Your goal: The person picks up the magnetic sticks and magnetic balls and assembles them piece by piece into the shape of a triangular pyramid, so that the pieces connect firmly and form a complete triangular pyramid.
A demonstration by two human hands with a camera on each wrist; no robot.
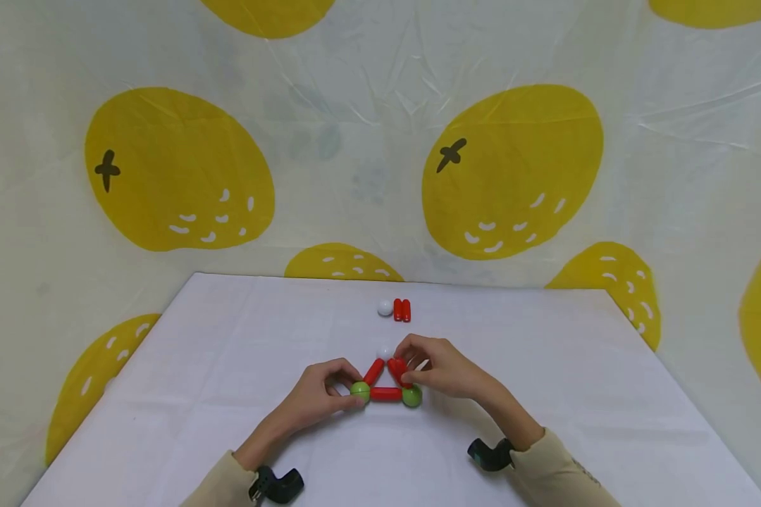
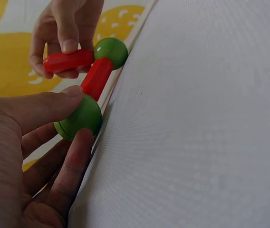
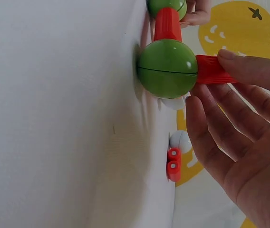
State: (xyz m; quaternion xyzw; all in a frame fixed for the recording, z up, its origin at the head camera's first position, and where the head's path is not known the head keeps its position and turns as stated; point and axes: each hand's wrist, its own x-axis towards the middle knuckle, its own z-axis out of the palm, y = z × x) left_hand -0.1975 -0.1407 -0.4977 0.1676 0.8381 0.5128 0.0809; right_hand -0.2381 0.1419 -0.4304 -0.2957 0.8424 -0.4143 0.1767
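Note:
A triangle of red magnetic rods lies on the table, with a left green ball (image 1: pixel 360 391) and a right green ball (image 1: pixel 412 396) at its near corners and a white ball (image 1: pixel 384 353) at the far corner. One red rod (image 1: pixel 386 394) joins the green balls; another red rod (image 1: pixel 373 372) runs along the left side. Thumb and fingers of my left hand (image 1: pixel 323 389) grip the left green ball. With my right hand (image 1: pixel 447 367) I pinch an upright red rod (image 3: pixel 213 69), its lower end against the right green ball. Fingers partly cover the triangle's right side.
Farther back on the white-covered table (image 1: pixel 228 331) lie a spare white ball (image 1: pixel 385 308) and two red rods (image 1: pixel 402 310) side by side. Behind the table's back edge hangs a pale cloth (image 1: pixel 355 141) with yellow fruit shapes.

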